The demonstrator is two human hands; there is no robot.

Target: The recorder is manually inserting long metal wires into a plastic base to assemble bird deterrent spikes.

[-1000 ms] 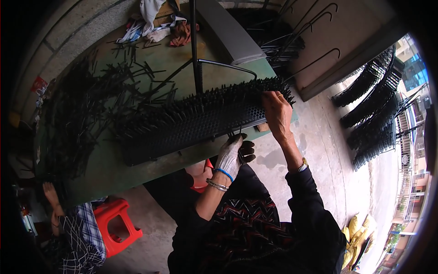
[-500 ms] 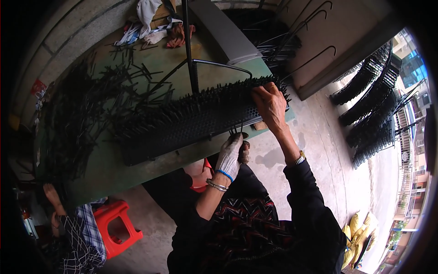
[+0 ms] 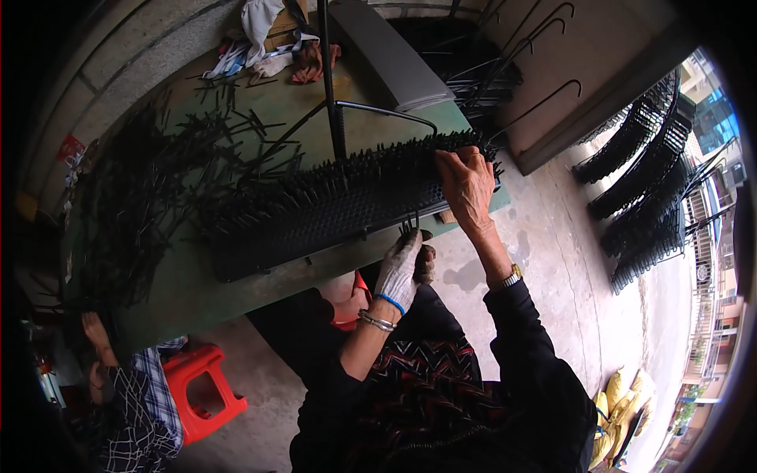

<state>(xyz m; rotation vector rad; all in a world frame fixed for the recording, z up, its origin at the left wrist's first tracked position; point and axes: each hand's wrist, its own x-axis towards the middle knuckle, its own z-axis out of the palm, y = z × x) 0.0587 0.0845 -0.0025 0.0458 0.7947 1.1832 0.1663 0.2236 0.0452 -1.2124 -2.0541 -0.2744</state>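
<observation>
A long black perforated panel [image 3: 347, 219] lies at a slant along the near edge of the green table [image 3: 185, 311]. Dense rows of short black sticks [image 3: 378, 158] stand up from its far side. My left hand [image 3: 400, 264], in a white glove with dark fingertips, is closed around a few thin black sticks [image 3: 410, 226] just below the panel's near edge. My bare right hand [image 3: 469, 185] is at the panel's right end, its fingers pinched together among the upright sticks. What those fingers grip, if anything, is hidden behind them.
Loose black sticks [image 3: 150, 197] heap across the table's left side. Beyond the panel stand a black metal stand [image 3: 331, 102] and a stack of grey sheets [image 3: 394, 59]. Another person's hand [image 3: 96, 335] is at lower left, near a red stool [image 3: 203, 394]. Black racks [image 3: 643, 189] stand at right.
My left hand and its sticks have shifted very slightly. My right hand stays at the panel's right end, its fingers slightly repositioned.
</observation>
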